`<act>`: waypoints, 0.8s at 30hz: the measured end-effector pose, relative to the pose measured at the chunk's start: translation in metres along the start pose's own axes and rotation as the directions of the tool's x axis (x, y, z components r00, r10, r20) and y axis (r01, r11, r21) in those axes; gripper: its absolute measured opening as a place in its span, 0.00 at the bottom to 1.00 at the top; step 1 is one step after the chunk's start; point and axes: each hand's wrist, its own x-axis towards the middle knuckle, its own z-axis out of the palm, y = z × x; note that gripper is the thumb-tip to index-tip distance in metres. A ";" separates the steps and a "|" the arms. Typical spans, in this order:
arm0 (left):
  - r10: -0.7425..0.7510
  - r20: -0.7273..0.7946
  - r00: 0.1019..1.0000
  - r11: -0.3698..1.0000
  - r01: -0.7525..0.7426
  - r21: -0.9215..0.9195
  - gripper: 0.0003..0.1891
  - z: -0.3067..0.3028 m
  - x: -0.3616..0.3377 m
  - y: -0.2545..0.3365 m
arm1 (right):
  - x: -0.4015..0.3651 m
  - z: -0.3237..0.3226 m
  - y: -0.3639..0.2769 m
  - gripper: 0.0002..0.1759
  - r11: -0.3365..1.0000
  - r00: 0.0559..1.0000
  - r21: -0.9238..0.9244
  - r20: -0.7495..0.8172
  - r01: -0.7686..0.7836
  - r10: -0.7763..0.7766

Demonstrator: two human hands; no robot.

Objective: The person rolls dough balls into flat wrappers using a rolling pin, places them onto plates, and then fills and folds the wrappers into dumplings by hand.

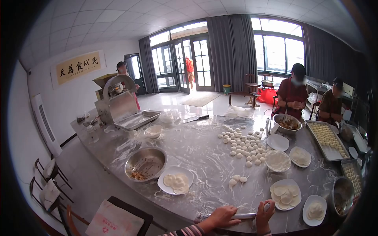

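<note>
My left hand (pixel 223 217) lies closed over a metal-looking rolling pin (pixel 246 216) at the table's near edge. The fingers of my right hand (pixel 264 216) are curled around the pin's right end. Just beyond my hands, a few small dough pieces (pixel 237 179) sit on the floured table (pixel 204 157). To the right, a square plate (pixel 298 198) holds flat dough wrappers (pixel 284 194). Another plate of wrappers (pixel 176 183) stands to the left. Farther back, many round dough pieces (pixel 248 145) are spread out.
A steel bowl (pixel 129 167) with filling remnants and a dough machine (pixel 116 102) stand left. A knife (pixel 196 118) lies at the back. Filling bowls, wrapper plates and a tray of dumplings (pixel 328 141) are on the right. Two people work there; another stands by the machine.
</note>
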 end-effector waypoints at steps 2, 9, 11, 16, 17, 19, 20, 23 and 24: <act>0.001 -0.012 1.000 1.000 -0.001 -0.004 0.25 0.000 0.000 0.000 | 0.001 0.000 0.000 0.11 1.000 1.000 -0.006 -0.003 0.015 -0.015; 0.001 -0.048 0.999 1.000 -0.003 -0.027 0.25 0.002 -0.001 0.000 | -0.005 0.000 0.011 0.10 1.000 1.000 0.000 0.027 -0.012 0.012; 0.005 -0.052 0.999 1.000 -0.007 -0.025 0.25 0.002 -0.002 0.000 | -0.004 -0.002 0.007 0.10 1.000 0.999 0.002 0.033 -0.023 0.023; 0.016 -0.057 0.998 1.000 -0.016 -0.005 0.25 0.007 -0.001 -0.004 | -0.003 0.001 0.005 0.10 1.000 1.000 -0.001 0.009 0.005 -0.005; 0.016 -0.057 0.998 1.000 -0.017 -0.004 0.25 0.006 -0.001 -0.004 | -0.004 0.001 0.009 0.10 1.000 1.000 0.002 0.013 -0.002 0.002; 0.020 -0.059 0.998 1.000 -0.020 -0.002 0.25 0.006 -0.001 -0.003 | -0.004 0.000 0.010 0.10 1.000 1.000 0.004 0.016 -0.006 0.006; 0.018 -0.055 0.998 1.000 -0.018 -0.003 0.25 0.005 0.000 -0.003 | -0.004 0.000 0.008 0.10 1.000 1.000 -0.002 0.014 0.004 -0.004; 0.008 -0.051 0.999 1.000 -0.008 -0.005 0.26 0.005 -0.001 -0.002 | -0.004 0.000 0.010 0.09 1.000 1.000 0.007 0.023 -0.009 0.009; 0.007 -0.050 0.999 1.000 -0.007 -0.004 0.26 0.005 -0.001 -0.002 | -0.005 0.000 0.011 0.09 0.999 0.999 0.020 0.028 -0.031 0.030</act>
